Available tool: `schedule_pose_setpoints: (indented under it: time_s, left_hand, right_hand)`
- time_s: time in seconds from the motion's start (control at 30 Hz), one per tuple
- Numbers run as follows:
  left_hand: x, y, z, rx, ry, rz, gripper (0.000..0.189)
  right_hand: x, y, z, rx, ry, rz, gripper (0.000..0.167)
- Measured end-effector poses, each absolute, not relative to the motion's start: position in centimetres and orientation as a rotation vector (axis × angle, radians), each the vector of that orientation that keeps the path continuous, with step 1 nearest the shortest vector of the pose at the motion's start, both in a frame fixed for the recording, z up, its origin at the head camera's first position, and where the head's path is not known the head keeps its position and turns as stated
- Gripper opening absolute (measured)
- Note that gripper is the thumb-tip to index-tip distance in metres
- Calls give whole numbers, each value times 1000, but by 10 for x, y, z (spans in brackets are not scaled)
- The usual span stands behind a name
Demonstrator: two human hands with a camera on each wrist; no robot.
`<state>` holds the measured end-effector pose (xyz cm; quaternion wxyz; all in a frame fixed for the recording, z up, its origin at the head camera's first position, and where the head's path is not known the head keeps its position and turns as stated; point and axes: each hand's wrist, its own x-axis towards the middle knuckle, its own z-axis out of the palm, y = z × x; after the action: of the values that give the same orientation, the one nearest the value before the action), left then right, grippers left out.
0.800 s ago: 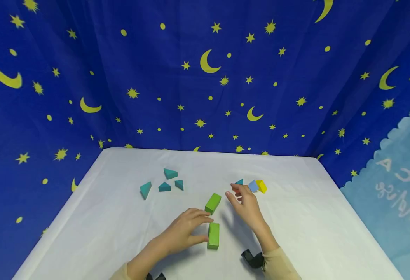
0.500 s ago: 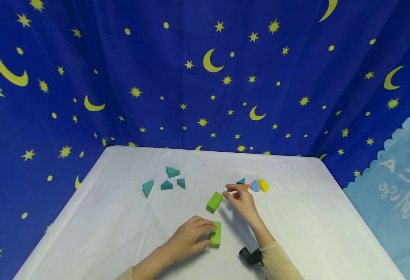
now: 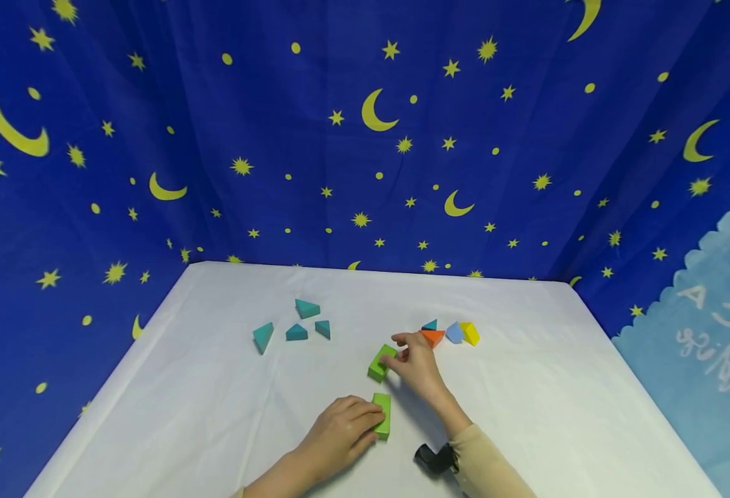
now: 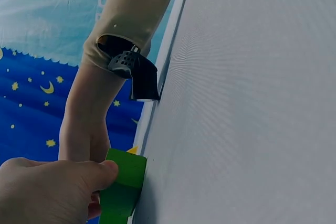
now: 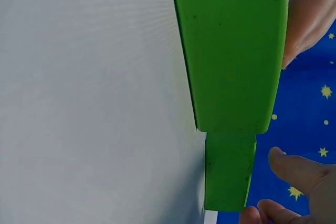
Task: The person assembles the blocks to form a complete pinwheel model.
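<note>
The left hand (image 3: 342, 430) pinches the nearer green cuboid (image 5: 232, 59) between thumb and fingers, likely to steady it; the right hand (image 3: 419, 368), fingers parted beside the farther cuboid (image 5: 228, 174), grips nothing.

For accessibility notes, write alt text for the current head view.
Left hand grips the nearer green block on a white table; right hand hovers by the farther green block. Beyond lie four teal blocks at left, a multicolored cluster at right.
</note>
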<state>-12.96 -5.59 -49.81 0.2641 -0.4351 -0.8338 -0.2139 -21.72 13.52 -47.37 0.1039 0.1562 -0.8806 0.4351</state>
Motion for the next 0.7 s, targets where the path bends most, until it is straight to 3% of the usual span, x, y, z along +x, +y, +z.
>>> schedule_pose_setpoints:
  time_s: [0.7]
  left_hand:
    - [-131,-57,-499,-1136,-2297,-655,27]
  right_hand:
    - [-220,139,-477,618,-2671,1254,30]
